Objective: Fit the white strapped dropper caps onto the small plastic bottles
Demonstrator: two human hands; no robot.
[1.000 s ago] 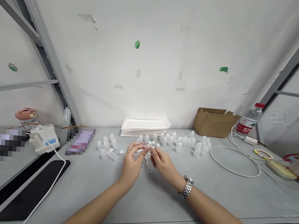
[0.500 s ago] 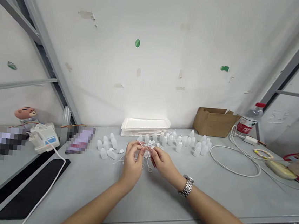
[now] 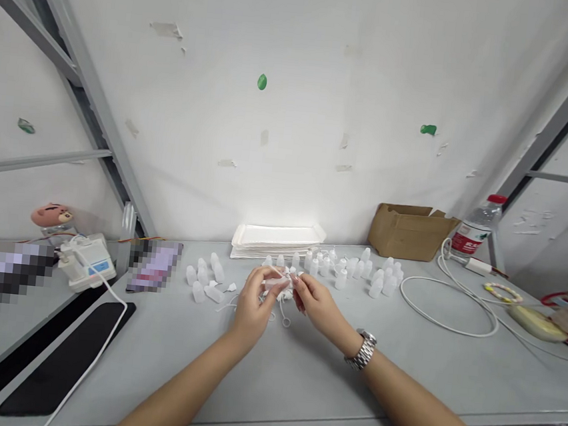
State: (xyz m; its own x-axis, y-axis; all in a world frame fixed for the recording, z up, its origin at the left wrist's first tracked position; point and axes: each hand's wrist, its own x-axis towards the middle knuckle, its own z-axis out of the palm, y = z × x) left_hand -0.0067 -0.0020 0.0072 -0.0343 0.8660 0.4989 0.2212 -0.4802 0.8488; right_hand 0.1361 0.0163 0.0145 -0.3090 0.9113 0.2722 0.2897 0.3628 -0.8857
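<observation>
My left hand (image 3: pixel 255 302) is closed around a small translucent plastic bottle (image 3: pixel 273 283), which lies sideways between its thumb and fingers. Close on the right, my right hand (image 3: pixel 318 305) has its thumb and fingertips pinched together at the bottle's end; whatever they grip is too small to make out. Small white caps and thin white cords with a ring (image 3: pixel 286 322) lie under and just beyond my fingers, partly hidden. Several similar bottles (image 3: pixel 340 279) stand behind and to the right. To the left is another group of bottles (image 3: pixel 215 292), one lying on its side.
Stacked white trays (image 3: pixel 282 234) lie against the wall. On the right are a cardboard box (image 3: pixel 407 233), a red-capped drink bottle (image 3: pixel 474 231) and a looped white cable (image 3: pixel 446 330). A phone (image 3: pixel 155 267), a white power device (image 3: pixel 88 266) and a black mat (image 3: pixel 66 361) are at left.
My hands have drawn slightly apart, the right one shifting a little to the right. The bottle in my left hand now shows more plainly between them.
</observation>
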